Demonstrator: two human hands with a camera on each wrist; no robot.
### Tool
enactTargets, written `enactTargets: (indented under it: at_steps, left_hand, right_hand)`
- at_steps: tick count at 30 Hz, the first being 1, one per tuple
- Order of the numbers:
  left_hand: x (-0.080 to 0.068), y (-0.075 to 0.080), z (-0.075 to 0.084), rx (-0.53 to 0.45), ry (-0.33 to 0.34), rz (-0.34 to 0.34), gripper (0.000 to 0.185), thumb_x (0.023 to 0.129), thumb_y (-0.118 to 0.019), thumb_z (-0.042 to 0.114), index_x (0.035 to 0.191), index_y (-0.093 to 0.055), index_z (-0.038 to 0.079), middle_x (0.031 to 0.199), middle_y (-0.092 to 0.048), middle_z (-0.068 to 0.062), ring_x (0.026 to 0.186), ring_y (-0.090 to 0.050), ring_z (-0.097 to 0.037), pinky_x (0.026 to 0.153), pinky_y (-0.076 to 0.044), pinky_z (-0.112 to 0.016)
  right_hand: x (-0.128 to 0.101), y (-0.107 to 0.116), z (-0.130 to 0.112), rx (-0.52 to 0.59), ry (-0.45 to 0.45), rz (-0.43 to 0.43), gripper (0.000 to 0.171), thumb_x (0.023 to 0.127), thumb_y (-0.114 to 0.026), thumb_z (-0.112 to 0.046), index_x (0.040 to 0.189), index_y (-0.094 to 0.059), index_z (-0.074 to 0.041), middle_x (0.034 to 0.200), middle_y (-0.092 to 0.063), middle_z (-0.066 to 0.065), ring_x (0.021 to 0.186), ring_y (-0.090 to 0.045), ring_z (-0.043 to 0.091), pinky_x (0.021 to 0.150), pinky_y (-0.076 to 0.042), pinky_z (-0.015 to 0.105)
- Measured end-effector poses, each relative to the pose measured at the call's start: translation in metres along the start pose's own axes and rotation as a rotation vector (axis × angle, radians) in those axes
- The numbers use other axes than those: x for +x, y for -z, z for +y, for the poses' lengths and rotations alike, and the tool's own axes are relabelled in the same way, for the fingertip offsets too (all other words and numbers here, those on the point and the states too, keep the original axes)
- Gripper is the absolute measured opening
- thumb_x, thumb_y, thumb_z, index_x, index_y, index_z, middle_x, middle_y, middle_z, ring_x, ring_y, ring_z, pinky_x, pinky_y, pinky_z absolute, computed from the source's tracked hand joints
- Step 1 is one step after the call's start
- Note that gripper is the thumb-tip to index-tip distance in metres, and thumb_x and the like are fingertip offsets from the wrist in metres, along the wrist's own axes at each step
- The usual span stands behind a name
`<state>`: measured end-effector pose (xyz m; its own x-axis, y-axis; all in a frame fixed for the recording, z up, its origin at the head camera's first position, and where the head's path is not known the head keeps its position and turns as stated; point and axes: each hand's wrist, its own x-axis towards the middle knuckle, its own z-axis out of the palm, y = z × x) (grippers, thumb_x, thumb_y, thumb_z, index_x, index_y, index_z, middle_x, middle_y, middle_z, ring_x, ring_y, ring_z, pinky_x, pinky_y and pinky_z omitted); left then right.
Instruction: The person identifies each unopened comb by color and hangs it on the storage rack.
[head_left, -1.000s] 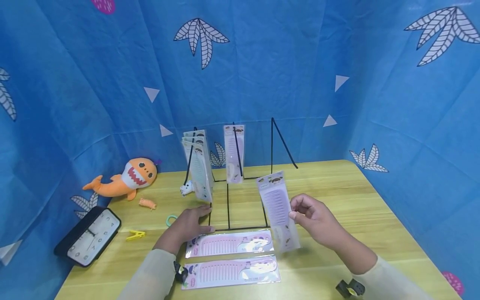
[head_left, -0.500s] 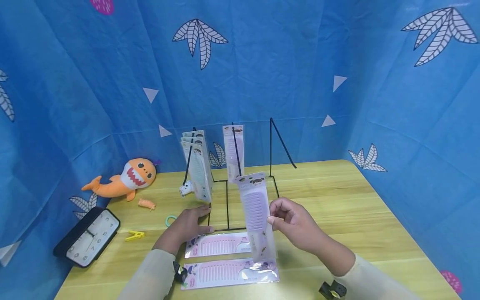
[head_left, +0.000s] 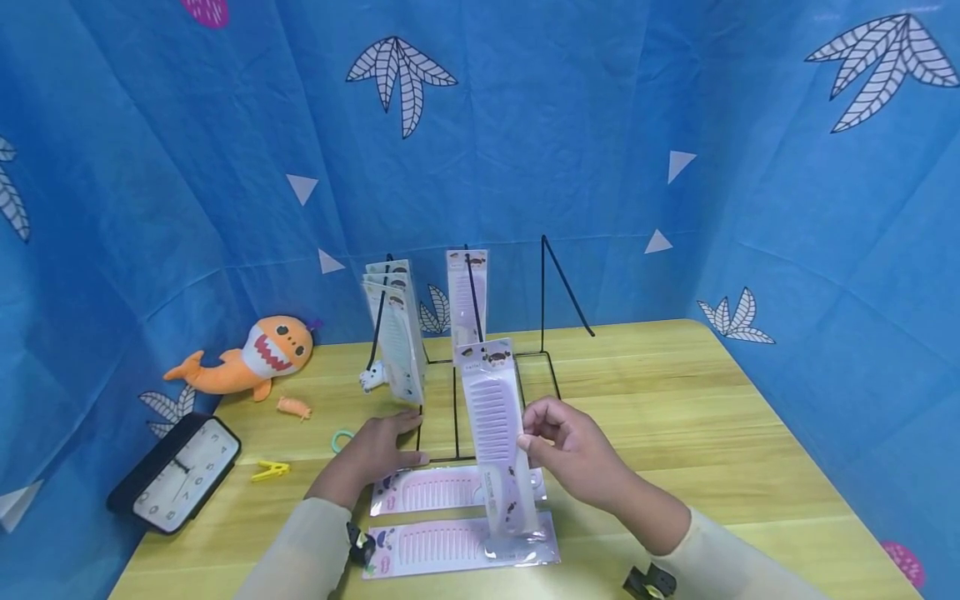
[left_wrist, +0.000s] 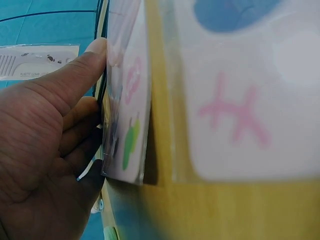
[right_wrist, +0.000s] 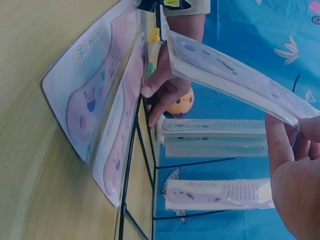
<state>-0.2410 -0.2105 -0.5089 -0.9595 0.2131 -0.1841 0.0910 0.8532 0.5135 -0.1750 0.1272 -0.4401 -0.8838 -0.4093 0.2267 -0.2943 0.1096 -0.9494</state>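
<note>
My right hand (head_left: 573, 454) pinches the right edge of a packaged purple comb (head_left: 495, 417), held nearly upright before the middle hook of a black wire rack (head_left: 454, 417). Its card top overlaps the hook's tip in the head view; whether they touch I cannot tell. My left hand (head_left: 378, 450) rests at the rack's front left corner, fingers extended along the base wires. Another packaged purple comb (head_left: 468, 292) hangs on the middle hook. Several packaged green combs (head_left: 401, 342) hang on the left hook. Two packaged pink combs (head_left: 427, 492) lie flat in front, partly covered by the held one.
The rack's right hook (head_left: 570, 287) bears nothing. To the left are an orange shark plush (head_left: 258, 358), a black clock (head_left: 180, 475), a yellow clip (head_left: 271, 471), a green ring (head_left: 342, 440) and small toys. A blue patterned curtain (head_left: 585, 150) surrounds the wooden table (head_left: 660, 383).
My right hand has brought the packaged purple comb leftward, from the rack's right side to before the middle hook. The left hand has stayed in place.
</note>
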Motion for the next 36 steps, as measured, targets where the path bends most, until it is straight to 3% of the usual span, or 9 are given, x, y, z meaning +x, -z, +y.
enactTargets:
  at_steps: [13,20,30,36]
  left_hand:
    - [0.000,-0.001,-0.003,0.010,-0.020,0.008,0.072,0.096,-0.087,0.034,0.159,-0.058,0.014,0.173,-0.046,-0.010,0.161,-0.040,-0.038,0.131,-0.039,-0.057]
    - [0.000,-0.002,-0.004,0.018,-0.022,0.011,0.073,0.095,-0.087,0.035,0.159,-0.058,0.014,0.172,-0.046,-0.010,0.161,-0.041,-0.038,0.131,-0.039,-0.056]
    - [0.000,-0.001,-0.002,0.008,-0.021,0.008,0.073,0.096,-0.087,0.034,0.159,-0.058,0.014,0.173,-0.045,-0.009,0.161,-0.040,-0.039,0.131,-0.039,-0.057]
    - [0.000,0.001,-0.002,0.016,-0.024,0.009,0.073,0.096,-0.087,0.034,0.159,-0.058,0.014,0.173,-0.045,-0.009,0.161,-0.040,-0.039,0.130,-0.039,-0.057]
  right_hand:
    - [0.017,-0.007,-0.001,-0.058,-0.052,0.084,0.010,0.106,-0.068,-0.008,0.111,-0.062,-0.003,0.102,-0.064,0.012,0.090,-0.071,0.018,0.079,-0.070,0.040]
    - [0.052,-0.008,0.008,-0.045,-0.099,0.135,0.010,0.107,-0.068,-0.010,0.114,-0.064,-0.004,0.103,-0.066,0.011,0.091,-0.070,0.018,0.082,-0.070,0.038]
    - [0.105,-0.006,0.015,-0.031,-0.157,0.230,0.009,0.108,-0.066,-0.008,0.116,-0.064,-0.005,0.108,-0.066,0.013,0.098,-0.071,0.024,0.094,-0.068,0.052]
    - [0.131,-0.006,0.021,-0.087,-0.172,0.271,0.007,0.110,-0.064,-0.012,0.116,-0.063,-0.007,0.114,-0.066,0.012,0.102,-0.070,0.025,0.092,-0.069,0.043]
